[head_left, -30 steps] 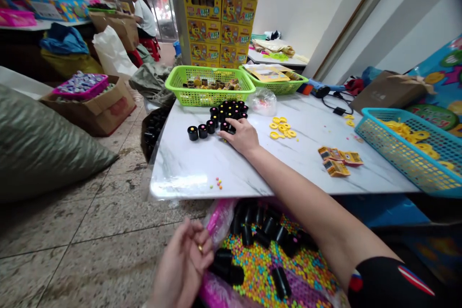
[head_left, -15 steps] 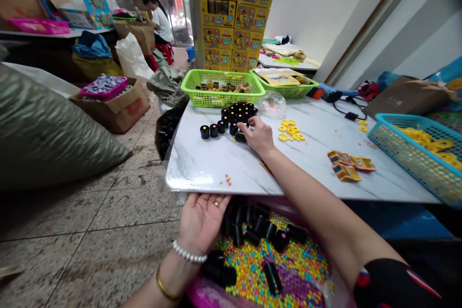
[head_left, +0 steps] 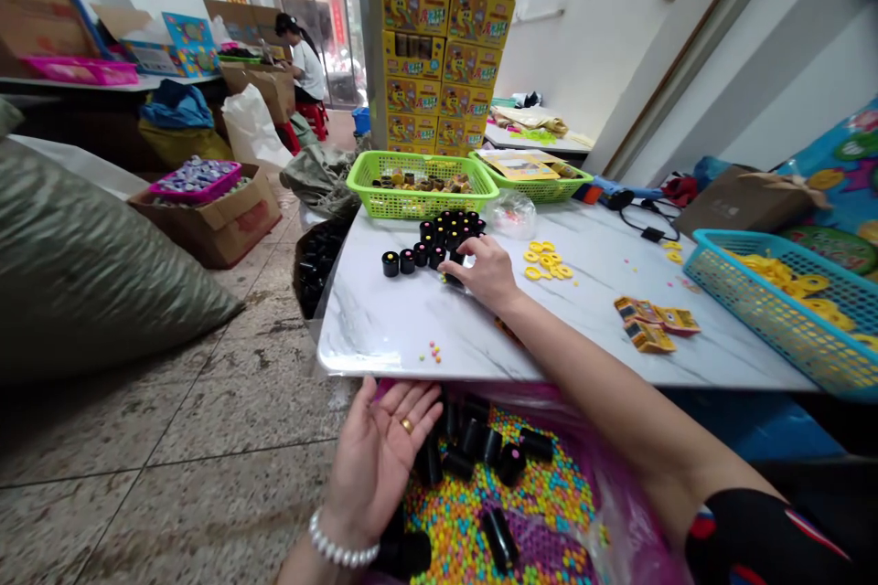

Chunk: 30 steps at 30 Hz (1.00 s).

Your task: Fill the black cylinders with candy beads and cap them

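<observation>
My left hand point(head_left: 390, 448) is palm up with its fingers spread, just below the table's front edge and holding nothing. Beside it, a bin of small colored candy balls point(head_left: 549, 494) has several black plastic cylinders point(head_left: 499, 537) lying on top. Over the table, my right hand point(head_left: 486, 272) has its thumb and fingers bent around a black cylinder at the near side of a cluster; the fingers partly hide it. Other upright black cylinders point(head_left: 407, 260), with pink or yellow dots on top, stand left of that hand. A few loose candy balls point(head_left: 434, 351) lie near the front edge.
Yellow rings point(head_left: 547, 261) and folded yellow packets point(head_left: 655, 322) lie on the white table point(head_left: 384, 329). Green baskets point(head_left: 418, 201) stand at the back, a blue basket point(head_left: 775, 311) at the right. A large sack point(head_left: 102, 265) and boxes are on the floor left; a person sits far back.
My left hand has dropped slightly and its fingers now show fully below the table edge. My right hand stays at the cluster, its fingers shifted around a black cylinder. The view has tilted slightly.
</observation>
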Available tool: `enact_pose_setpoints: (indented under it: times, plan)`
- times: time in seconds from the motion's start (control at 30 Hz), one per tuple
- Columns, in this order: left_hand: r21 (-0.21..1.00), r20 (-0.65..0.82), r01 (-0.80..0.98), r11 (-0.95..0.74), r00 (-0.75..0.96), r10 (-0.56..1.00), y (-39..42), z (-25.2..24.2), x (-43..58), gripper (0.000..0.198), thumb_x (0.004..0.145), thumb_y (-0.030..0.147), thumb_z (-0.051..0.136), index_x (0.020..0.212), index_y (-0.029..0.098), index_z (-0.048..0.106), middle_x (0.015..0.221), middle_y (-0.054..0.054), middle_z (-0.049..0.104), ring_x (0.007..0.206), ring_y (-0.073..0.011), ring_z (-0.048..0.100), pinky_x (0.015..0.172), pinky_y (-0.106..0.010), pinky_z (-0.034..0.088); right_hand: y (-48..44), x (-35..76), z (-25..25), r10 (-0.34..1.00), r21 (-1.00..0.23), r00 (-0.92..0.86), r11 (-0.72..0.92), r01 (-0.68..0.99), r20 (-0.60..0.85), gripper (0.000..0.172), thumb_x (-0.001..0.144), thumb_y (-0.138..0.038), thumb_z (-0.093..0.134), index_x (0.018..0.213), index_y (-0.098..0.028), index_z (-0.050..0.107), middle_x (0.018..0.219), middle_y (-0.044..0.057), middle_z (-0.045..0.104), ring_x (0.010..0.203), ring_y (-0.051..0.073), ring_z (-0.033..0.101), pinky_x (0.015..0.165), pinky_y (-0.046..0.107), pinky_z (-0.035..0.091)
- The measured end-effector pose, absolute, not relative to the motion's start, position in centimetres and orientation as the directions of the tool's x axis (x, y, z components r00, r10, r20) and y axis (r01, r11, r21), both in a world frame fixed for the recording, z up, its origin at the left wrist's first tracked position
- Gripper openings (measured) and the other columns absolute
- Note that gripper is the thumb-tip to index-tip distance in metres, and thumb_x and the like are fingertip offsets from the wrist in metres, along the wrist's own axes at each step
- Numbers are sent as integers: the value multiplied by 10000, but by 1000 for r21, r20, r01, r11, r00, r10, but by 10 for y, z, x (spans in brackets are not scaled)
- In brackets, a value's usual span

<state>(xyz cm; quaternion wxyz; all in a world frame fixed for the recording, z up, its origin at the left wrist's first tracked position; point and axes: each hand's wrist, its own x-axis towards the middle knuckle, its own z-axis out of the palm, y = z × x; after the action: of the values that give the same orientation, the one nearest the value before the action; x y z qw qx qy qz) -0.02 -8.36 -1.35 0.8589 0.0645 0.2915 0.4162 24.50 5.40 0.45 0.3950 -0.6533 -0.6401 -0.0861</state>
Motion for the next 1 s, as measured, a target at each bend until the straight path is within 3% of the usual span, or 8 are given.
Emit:
enact_pose_setpoints:
  times: [0.13, 0.23, 0.4, 0.53, 0.63, 0.8, 0.93, 1.0]
  plan:
    - [449, -443, -495, 744, 600, 666, -93, -19, -6, 518, 949, 417, 486, 1282, 25, 553, 1329, -244, 575, 1239, -330, 554, 1081, -458, 418, 43, 246, 6, 776, -419, 165, 138, 897, 608, 337, 725, -468, 754, 895, -189, 672, 908, 58, 613, 830, 203, 584, 783, 315, 454]
    - [633, -383, -338, 696, 644, 662, -100, -29, -13, 514, 885, 438, 594, 1211, 42, 626, 1221, -237, 647, 1131, -310, 621, 999, -431, 465, 36, 244, 8, 828, -456, 143, 147, 878, 542, 308, 715, -400, 764, 915, -191, 660, 941, 56, 636, 818, 198, 584, 780, 315, 453]
    - [891, -331, -2, 453, 680, 655, -101, -34, -20, 448, 832, 515, 630, 1090, 158, 711, 1038, -153, 732, 969, -273, 666, 886, -458, 510, 30, 241, 9, 902, -508, 119, 121, 853, 414, 240, 707, -238, 738, 937, -206, 675, 931, 17, 702, 835, 184, 617, 779, 300, 464]
    - [991, -135, 86, 105, 723, 678, -87, -14, -24, 321, 871, 458, 581, 1066, 241, 714, 1017, -88, 733, 937, -230, 670, 856, -420, 536, 25, 241, 12, 928, -561, 166, 55, 826, 335, 303, 738, -229, 713, 1041, -234, 706, 1076, 20, 719, 952, 186, 635, 857, 312, 468]
    - [979, 105, 59, -197, 679, 727, -66, 11, -25, 234, 898, 369, 559, 1016, 250, 722, 968, -60, 728, 883, -189, 676, 801, -339, 557, 20, 241, 19, 948, -613, 199, -6, 790, 247, 281, 750, -250, 704, 1029, -240, 730, 1005, 23, 733, 817, 171, 648, 799, 314, 492]
    - [868, 375, 119, -482, 480, 793, -31, 32, -18, 199, 904, 278, 566, 1040, 233, 704, 1023, -57, 718, 947, -173, 670, 819, -316, 558, 8, 250, 34, 993, -755, 119, -68, 652, 14, 326, 796, -311, 671, 1098, -193, 703, 579, -39, 625, 403, 81, 471, 437, 220, 404]
    - [825, 476, 110, -554, 395, 786, -43, 16, -24, 173, 912, 193, 557, 1011, 230, 693, 963, -35, 712, 895, -141, 667, 792, -287, 555, -18, 261, 46, 984, -909, -108, -87, 408, -142, 378, 773, -287, 722, 1136, -189, 680, 594, -48, 616, 379, 39, 396, 383, 175, 342]
    - [794, 521, 73, -603, 430, 738, -58, 7, -31, 191, 898, 134, 558, 1001, 228, 688, 916, -23, 708, 854, -126, 667, 753, -258, 557, -39, 262, 50, 958, -929, -244, -53, 366, -151, 367, 754, -263, 757, 1109, -198, 694, 742, -6, 690, 432, 37, 463, 410, 167, 384]
